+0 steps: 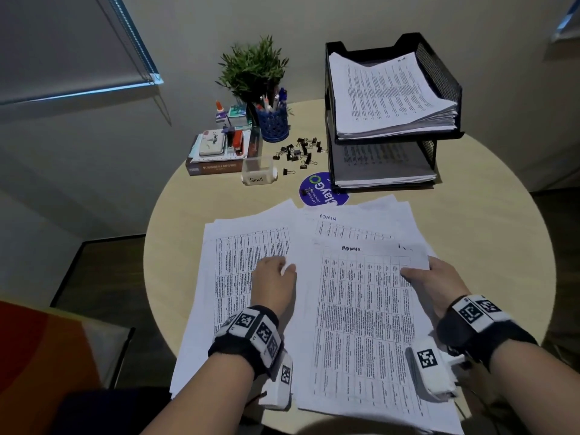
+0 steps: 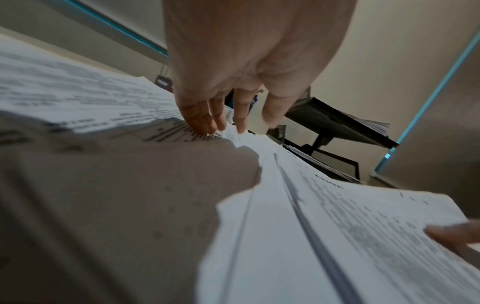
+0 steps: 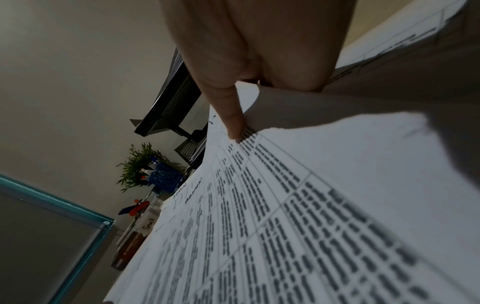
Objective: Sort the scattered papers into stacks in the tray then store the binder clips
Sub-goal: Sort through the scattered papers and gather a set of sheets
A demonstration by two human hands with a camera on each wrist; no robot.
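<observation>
Your right hand (image 1: 434, 282) is holding the top sheet (image 1: 364, 324) of the scattered papers, the one headed "ADMIN" in handwriting. The thumb is lying on the printed face at the sheet's right edge while the fingers are tucked under it, so this grip is closed on the paper. In the right wrist view the thumb (image 3: 231, 115) is pressing down on the printed grid and the sheet is curling up beside it.

Your left hand (image 1: 274, 282) is resting on the papers (image 1: 241, 277) to the left. Its fingers (image 2: 205, 117) are reaching down almost straight, with their tips touching the sheets; this grip is loose and is not closing round anything.

The papers are lying fanned and overlapping on the near half of the round table (image 1: 489, 233). The black two-tier tray (image 1: 439, 73) is standing at the far right of the table, with a stack in each tier. The binder clips (image 1: 298, 152) are lying loose in a small heap between the tray and the blue pen cup (image 1: 272, 122). A clear box labelled "Small" (image 1: 259, 172) is sitting just left of the clips, near a purple round sticker (image 1: 323, 189).
</observation>
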